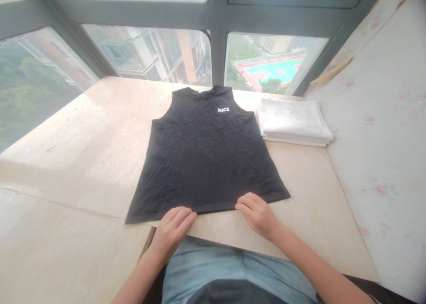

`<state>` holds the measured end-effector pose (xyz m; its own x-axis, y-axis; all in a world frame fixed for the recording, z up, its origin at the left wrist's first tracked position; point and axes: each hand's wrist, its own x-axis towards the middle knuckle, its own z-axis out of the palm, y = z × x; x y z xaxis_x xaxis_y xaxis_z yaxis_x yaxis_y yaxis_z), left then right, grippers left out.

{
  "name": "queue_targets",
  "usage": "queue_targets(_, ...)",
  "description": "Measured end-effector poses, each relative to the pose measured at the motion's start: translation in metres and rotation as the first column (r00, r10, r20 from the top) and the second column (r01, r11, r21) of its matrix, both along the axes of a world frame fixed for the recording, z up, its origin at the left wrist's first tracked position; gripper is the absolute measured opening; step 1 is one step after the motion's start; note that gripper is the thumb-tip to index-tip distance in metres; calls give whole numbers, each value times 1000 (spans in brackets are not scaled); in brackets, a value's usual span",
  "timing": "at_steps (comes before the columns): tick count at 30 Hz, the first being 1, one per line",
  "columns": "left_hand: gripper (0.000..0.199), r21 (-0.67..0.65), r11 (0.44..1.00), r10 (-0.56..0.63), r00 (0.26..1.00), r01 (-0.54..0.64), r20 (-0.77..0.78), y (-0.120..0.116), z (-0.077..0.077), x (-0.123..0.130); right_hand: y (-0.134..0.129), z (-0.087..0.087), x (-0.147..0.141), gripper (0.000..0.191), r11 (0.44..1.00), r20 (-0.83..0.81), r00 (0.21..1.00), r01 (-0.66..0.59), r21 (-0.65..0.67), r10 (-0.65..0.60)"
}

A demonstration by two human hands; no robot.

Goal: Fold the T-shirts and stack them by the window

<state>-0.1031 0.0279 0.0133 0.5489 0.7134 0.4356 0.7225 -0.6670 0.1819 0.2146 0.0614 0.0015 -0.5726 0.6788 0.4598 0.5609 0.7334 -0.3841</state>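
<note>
A black sleeveless shirt [206, 157] lies spread flat on the pale surface, its neck toward the window and its hem toward me. Small white letters reading NICE sit on its upper right chest, and fine wrinkles cross the front. My left hand [175, 226] pinches the hem left of its middle, fingers together. Farther right along the same hem, my right hand [256, 213] pinches the edge between thumb and fingers. Both thumbs are partly hidden.
A stack of folded white cloth [294, 121] lies right of the shirt, beside a flower-patterned wall [382, 153]. Window frames [218, 55] rise behind the pale tabletop [76, 144]. The surface's near edge runs just before my legs in blue jeans [229, 264].
</note>
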Motion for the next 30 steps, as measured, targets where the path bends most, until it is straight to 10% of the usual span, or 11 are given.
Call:
queue_targets(10, 20, -515, 857, 1, 1000, 0, 3, 37, 47, -2, 30, 34, -1, 14, 932, 120, 984, -81, -353, 131)
queue_targets(15, 32, -246, 943, 221, 975, -223, -38, 111, 25, 35, 106, 29, -51, 32, 972, 47, 999, 24, -232, -14)
queue_targets(20, 54, -116, 934, 307, 926, -337, -221, 164, -3, 41, 168, 5, -69, 53, 976, 324, 937, 181, -121, -133)
queue_targets(30, 67, -73, 907, 380, 880, -415, -283, 91, -11, -43, 106, -15, 28, 60, 914, 378, 853, 403, -39, -360)
